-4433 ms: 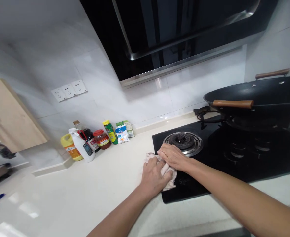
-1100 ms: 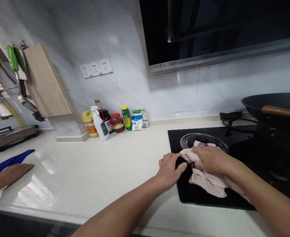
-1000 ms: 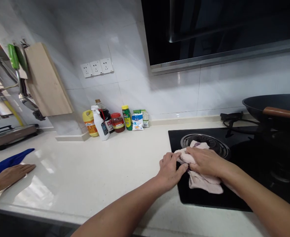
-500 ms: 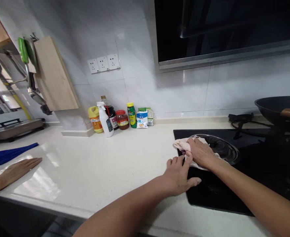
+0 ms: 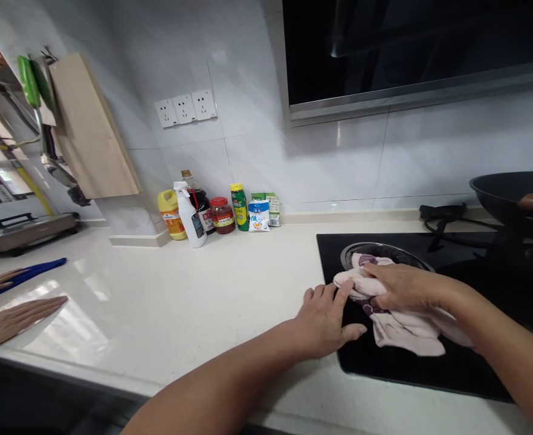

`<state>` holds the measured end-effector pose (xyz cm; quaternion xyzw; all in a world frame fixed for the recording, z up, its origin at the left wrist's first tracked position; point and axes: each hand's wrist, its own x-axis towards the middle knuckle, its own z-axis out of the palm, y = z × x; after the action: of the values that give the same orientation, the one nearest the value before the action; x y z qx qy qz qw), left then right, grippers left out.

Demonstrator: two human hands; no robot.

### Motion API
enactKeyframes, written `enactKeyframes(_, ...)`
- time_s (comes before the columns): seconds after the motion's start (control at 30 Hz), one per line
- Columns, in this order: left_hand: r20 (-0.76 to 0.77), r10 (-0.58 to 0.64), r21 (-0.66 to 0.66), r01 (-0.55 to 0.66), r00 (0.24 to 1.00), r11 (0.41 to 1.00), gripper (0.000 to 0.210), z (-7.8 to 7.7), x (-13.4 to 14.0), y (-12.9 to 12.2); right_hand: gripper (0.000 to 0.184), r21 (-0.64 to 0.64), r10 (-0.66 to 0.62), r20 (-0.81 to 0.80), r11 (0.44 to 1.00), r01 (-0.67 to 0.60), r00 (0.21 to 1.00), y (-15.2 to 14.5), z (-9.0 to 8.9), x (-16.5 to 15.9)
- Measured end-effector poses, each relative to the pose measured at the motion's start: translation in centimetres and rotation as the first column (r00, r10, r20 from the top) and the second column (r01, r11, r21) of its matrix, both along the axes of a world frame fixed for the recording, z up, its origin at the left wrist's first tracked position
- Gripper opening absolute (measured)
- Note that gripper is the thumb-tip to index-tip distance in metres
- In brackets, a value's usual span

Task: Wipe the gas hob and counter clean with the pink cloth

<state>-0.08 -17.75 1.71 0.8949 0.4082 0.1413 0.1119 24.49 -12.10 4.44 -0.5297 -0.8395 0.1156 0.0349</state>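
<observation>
My right hand [image 5: 402, 287] grips a pale pink towel [image 5: 407, 332] with purple patches, bunched over the front left of the black glass cooktop [image 5: 384, 368]. Part of the towel covers the near side of the round burner [image 5: 352, 251]; its loose end spreads toward the cooktop's front. My left hand [image 5: 325, 320] lies with fingers spread across the cooktop's left edge, the palm side down. Its index fingertip meets the towel's left end, and the thumb points right over the glass.
On the white counter [image 5: 248, 284], a spray bottle [image 5: 189, 214], sauce jar [image 5: 222, 216] and seasoning packets [image 5: 260, 216] line the wall. At left, another person's hands [image 5: 22, 320] rest by a blue cloth [image 5: 31, 275]. A wok [image 5: 511, 193] stands at right, below the range hood [image 5: 402, 96].
My right hand has drawn the towel right and nearer, uncovering more of the burner's left side. My left hand has barely moved. Another person's second hand now shows on the blue cloth.
</observation>
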Motion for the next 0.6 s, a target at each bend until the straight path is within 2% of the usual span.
enactKeyframes(0.1, -0.002, -0.008, -0.025, 0.008, 1.000, 1.000, 0.084, 0.2, 0.0, 0.0, 0.060, -0.067, -0.018, -0.009, 0.998, 0.018, 1.000, -0.2, 0.2, 0.2)
enactKeyframes(0.17, -0.011, -0.011, -0.050, 0.010, 1.000, 0.999, 0.087, 0.3, -0.1, 0.0, 0.058, -0.043, -0.025, -0.007, 0.999, 0.025, 1.000, -0.2, 0.0, -0.6)
enactKeyframes(0.3, 0.024, 0.052, -0.128, -0.049, 0.998, 0.991, 0.098, 0.5, -0.2, 0.1, 0.045, 0.161, -0.063, -0.001, 0.985, 0.063, 0.998, -0.3, -0.7, -3.1)
enactKeyframes(0.37, 0.075, 0.100, -0.149, -0.088, 0.992, 0.985, 0.097, 0.7, -0.4, 0.4, 0.039, 0.234, -0.037, -0.021, 0.971, 0.041, 0.999, -0.3, -0.9, -3.8)
enactKeyframes(0.5, 0.169, 0.181, -0.071, -0.171, 0.969, 0.983, 0.082, 1.4, -1.0, 1.2, 0.033, 0.142, 0.048, -0.047, 0.989, -0.041, 0.998, -0.7, -0.4, -4.0)
enactKeyframes(0.6, 0.210, 0.143, -0.023, -0.141, 0.967, 0.990, 0.061, 1.7, -1.3, 1.4, 0.041, 0.050, 0.114, -0.113, 0.993, -0.109, 0.987, -1.8, 0.4, -4.6)
